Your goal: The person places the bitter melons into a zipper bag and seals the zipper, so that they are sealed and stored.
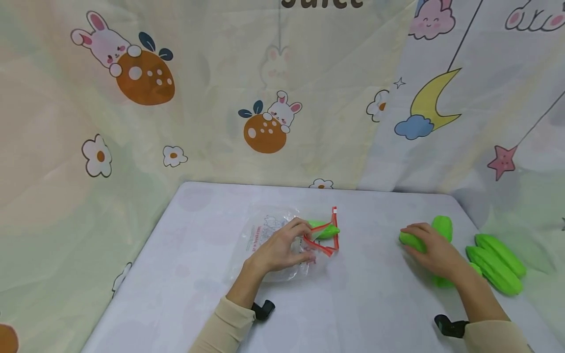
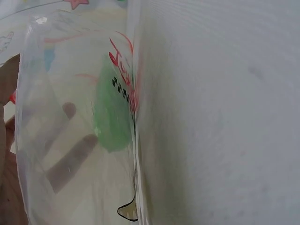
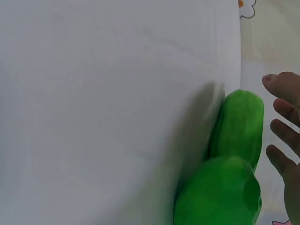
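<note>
At the mouth of a clear plastic bag [image 1: 247, 257] with a red zip strip [image 1: 336, 238], my left hand [image 1: 278, 250] holds the upper layer raised. A green cucumber-shaped piece [image 1: 327, 232] lies in the bag's mouth, and shows pale through the plastic in the left wrist view. My right hand [image 1: 437, 252] is over another green cucumber-shaped piece [image 1: 410, 240] on the right of the table. In the right wrist view its fingers [image 3: 285, 133] are spread, with a gap between them and the green pieces [image 3: 240, 126].
Another green piece [image 1: 443, 226] sits just behind my right hand, with more green partly hidden under it. Two long ridged ones [image 1: 496, 269] lie side by side at the table's right edge. A printed cloth [image 1: 212, 122] hangs behind the white table [image 1: 176, 294].
</note>
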Available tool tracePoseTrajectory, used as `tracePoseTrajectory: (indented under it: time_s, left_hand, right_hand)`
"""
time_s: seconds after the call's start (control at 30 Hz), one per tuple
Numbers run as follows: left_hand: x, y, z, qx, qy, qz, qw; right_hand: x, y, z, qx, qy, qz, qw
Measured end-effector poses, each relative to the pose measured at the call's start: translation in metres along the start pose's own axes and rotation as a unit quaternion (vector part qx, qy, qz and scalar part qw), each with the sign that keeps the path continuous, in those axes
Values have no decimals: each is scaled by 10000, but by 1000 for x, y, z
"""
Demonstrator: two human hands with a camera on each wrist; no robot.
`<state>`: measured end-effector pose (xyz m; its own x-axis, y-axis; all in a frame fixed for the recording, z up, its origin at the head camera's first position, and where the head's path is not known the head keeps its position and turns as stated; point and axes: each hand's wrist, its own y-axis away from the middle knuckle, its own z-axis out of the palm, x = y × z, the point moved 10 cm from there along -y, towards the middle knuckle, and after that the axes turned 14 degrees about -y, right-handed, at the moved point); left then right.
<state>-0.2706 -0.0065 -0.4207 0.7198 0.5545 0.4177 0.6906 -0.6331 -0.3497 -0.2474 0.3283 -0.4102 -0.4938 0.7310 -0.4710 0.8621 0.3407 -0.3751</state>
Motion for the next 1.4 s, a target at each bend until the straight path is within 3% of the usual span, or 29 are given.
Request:
tracePoseTrajectory:
  time_s: [0.33,0.73,1.4]
  left_hand:
    - [1,-2,0,44,129,35,9999]
    - [-1,-3,3,-23,138,12,9999]
    - [-1,-2,2,-14,90,52,9999]
  right_hand:
    - [15,12,-11,-23,249,-31,9997]
    - [25,22,-10,-56,237,164,9996]
    - [27,19,-4,-66,180,227,9996]
